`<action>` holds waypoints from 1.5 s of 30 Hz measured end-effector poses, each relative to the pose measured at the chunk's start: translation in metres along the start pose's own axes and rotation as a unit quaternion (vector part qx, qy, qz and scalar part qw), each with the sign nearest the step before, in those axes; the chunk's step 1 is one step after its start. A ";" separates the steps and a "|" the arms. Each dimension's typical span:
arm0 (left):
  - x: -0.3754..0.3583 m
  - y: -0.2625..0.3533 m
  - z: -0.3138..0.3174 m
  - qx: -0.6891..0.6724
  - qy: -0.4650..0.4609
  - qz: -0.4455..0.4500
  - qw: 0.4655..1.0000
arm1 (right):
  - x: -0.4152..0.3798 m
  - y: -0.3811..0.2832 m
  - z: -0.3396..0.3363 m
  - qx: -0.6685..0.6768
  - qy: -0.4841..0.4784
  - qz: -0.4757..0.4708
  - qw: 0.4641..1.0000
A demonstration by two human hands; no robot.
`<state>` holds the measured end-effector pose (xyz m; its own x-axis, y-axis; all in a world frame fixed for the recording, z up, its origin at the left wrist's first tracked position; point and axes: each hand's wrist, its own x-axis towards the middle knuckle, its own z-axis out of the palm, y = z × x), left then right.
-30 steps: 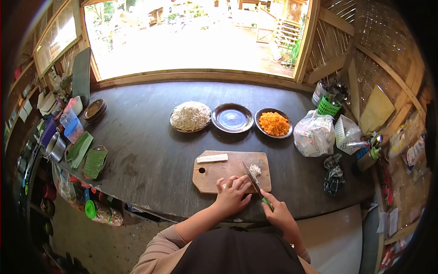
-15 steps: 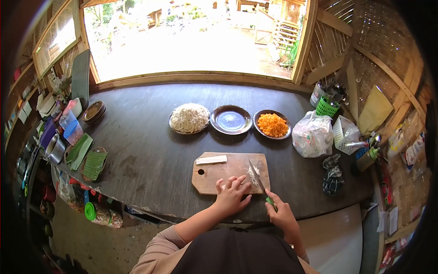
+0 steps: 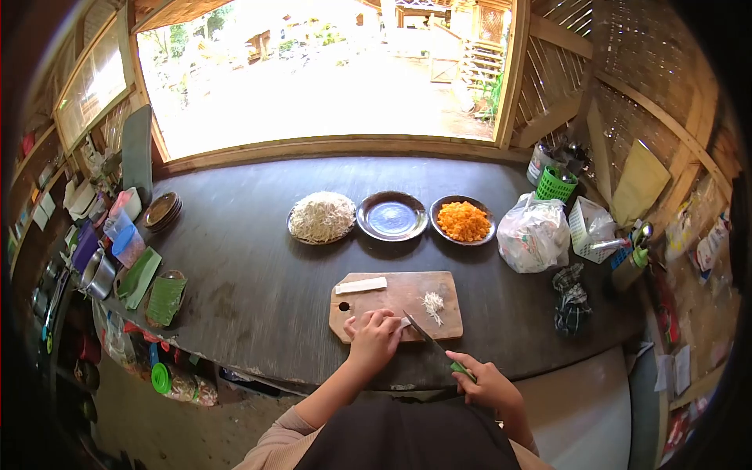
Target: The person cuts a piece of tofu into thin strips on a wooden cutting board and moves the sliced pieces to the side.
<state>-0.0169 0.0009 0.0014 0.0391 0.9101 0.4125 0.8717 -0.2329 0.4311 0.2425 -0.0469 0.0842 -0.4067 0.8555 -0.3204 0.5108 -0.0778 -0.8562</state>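
Note:
My right hand (image 3: 487, 384) is wrapped round the green handle of a knife (image 3: 427, 337), whose blade tip is over the wooden cutting board (image 3: 368, 301). My left hand (image 3: 374, 338) rests on the board's lower part with curled fingers, pressing a small white piece (image 3: 404, 322) beside the blade tip. A small pile of thin white shreds (image 3: 432, 305) lies on the board's right side. Near the board's upper left edge is a longer white piece (image 3: 361, 286).
Behind the board stand a plate of white shreds (image 3: 322, 217), an empty plate (image 3: 392, 216) and a plate of orange pieces (image 3: 464, 221). A plastic bag (image 3: 534, 233) and a checked cloth (image 3: 572, 299) are at right, green leaves (image 3: 166, 299) at left.
My left hand has moved left, its fingers curling from spread onto a white piece. The knife has shifted left and tilted flatter, its tip away from the shreds, which now lie gathered.

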 end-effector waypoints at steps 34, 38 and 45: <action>0.026 0.013 0.016 -0.030 -0.103 0.197 0.974 | 0.049 0.015 0.010 -0.012 0.110 -0.081 0.991; 0.025 0.015 0.015 -0.068 -0.077 0.206 0.973 | 0.044 0.003 0.018 -0.015 0.106 -0.076 0.991; 0.021 0.013 0.008 -0.063 -0.089 0.209 0.972 | 0.050 0.014 0.029 -0.069 0.155 -0.208 0.963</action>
<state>-0.0006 0.0195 0.0093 0.4703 0.7700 0.4312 0.6956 -0.6242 0.3558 0.2079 -0.0202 0.0446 -0.3631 0.9113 0.1941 0.4570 0.3557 -0.8152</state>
